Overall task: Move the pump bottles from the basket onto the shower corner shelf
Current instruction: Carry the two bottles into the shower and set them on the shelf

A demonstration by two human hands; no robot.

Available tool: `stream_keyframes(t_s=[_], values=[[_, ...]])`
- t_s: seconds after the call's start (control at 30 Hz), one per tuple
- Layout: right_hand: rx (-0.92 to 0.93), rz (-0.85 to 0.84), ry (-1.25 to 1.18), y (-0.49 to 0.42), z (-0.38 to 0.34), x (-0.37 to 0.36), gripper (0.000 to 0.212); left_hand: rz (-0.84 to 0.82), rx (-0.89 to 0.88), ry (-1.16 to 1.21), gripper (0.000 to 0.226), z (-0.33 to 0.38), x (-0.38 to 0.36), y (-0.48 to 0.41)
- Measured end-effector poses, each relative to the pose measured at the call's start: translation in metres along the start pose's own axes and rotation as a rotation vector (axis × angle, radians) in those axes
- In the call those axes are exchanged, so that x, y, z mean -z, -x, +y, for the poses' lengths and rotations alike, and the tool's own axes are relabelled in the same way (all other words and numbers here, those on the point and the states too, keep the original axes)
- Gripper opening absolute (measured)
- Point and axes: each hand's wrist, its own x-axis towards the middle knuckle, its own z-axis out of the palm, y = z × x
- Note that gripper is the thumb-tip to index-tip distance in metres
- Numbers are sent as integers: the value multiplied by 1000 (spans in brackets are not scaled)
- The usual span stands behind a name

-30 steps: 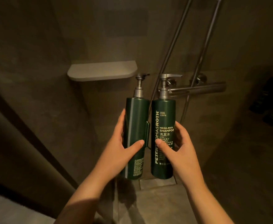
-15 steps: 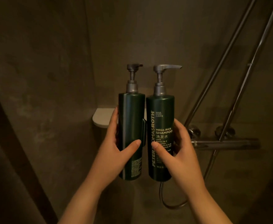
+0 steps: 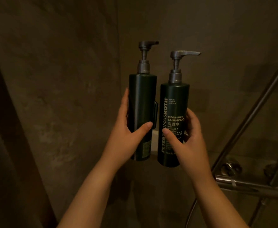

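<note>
Two dark green pump bottles stand upright side by side in the air before the shower corner. My left hand point(image 3: 128, 134) grips the left bottle point(image 3: 143, 102), whose label faces away. My right hand point(image 3: 184, 139) grips the right bottle point(image 3: 174, 106), which reads "Mega-Rich Shampoo". The left bottle is held a little higher. Only a pale sliver of the corner shelf point(image 3: 155, 142) shows between the two bottles; the rest is hidden behind them. The basket is out of view.
Dark stone walls meet in a corner behind the bottles. At the right run two slanted metal shower rails point(image 3: 253, 112), a horizontal mixer bar point(image 3: 250, 185) with round wall fittings, and a hose point(image 3: 190, 213) hanging below.
Both hands have carried the bottles up and toward the corner. The shelf, seen above the bottles a second ago, now lies behind their lower halves. The left bottle has risen above the right one.
</note>
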Motion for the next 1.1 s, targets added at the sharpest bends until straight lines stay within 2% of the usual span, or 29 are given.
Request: stream_keyframes(t_s=[0.33,0.7,0.77,0.83,0.9,1.0,1.1], values=[[-49,-69,-104,-25,37,-10,69,136,84,-46,87,-37,-12,-14],[-68,-174,-73,-42,55,-12,75,240,95,-292,92,-64,-26,-16],[-85,-147,-22,-39,59,-9,73,270,87,-373,87,-64,-31,-15],[-97,-53,89,-28,66,-4,77,331,77,-480,81,-63,-37,-8],[4,14,213,-15,72,4,72,405,8,-618,79,-64,-43,4],[190,5,362,-1,77,10,58,439,-136,-864,76,-70,-50,20],[223,-17,419,3,80,12,46,416,-173,-998,74,-79,-52,29]])
